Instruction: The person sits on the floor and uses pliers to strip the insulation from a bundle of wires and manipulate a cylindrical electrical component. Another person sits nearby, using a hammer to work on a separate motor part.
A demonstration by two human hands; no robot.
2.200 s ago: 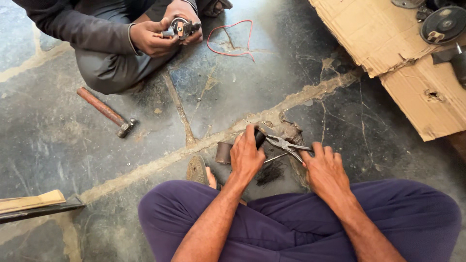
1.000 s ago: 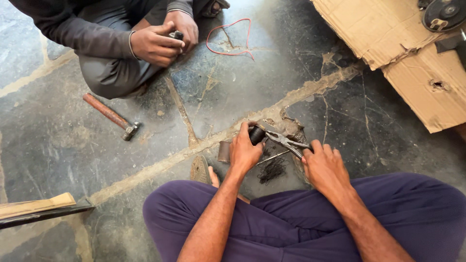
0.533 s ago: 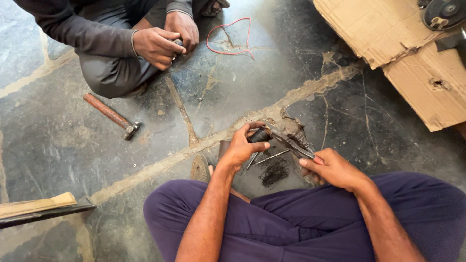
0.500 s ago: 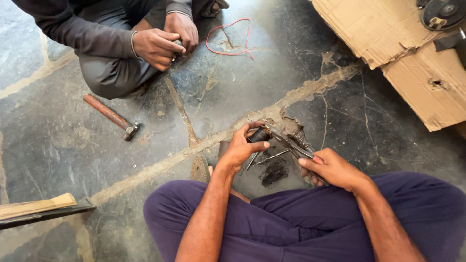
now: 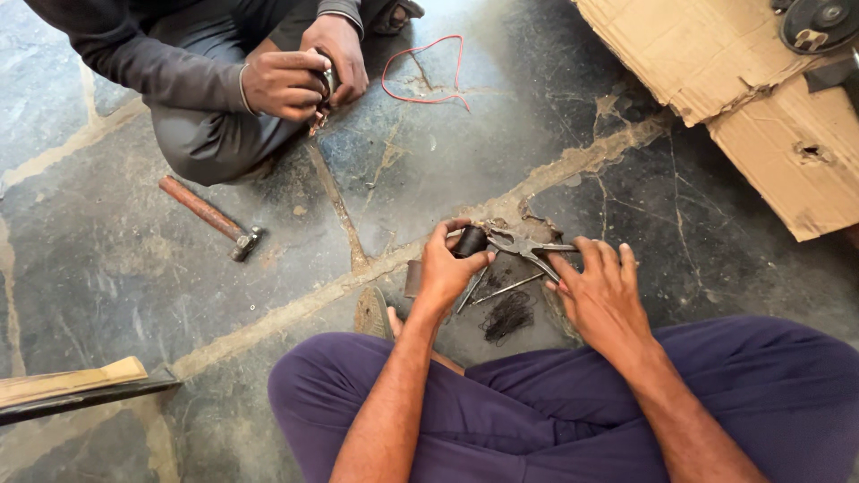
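Observation:
My left hand (image 5: 445, 266) grips a small dark cylindrical part (image 5: 471, 241) just above the stone floor. My right hand (image 5: 601, 293) holds the handles of metal pliers (image 5: 528, 250), whose jaws point left toward that part. Thin metal rods (image 5: 490, 287) lie under the hands, beside a tangle of dark wire (image 5: 507, 317). A short brownish metal piece (image 5: 412, 278) rests by my left wrist. I sit cross-legged in purple trousers.
Another person crouches at the top left, both hands (image 5: 302, 76) closed on a small object. A hammer (image 5: 209, 217) lies on the floor to the left. A red wire loop (image 5: 426, 73), cardboard (image 5: 747, 85) at top right, and a wooden piece (image 5: 67, 382) at the lower left.
My right hand has shifted from a side grip to lying flatter over the pliers' handles. My left hand keeps hold of the dark part. The other person's hands stay together.

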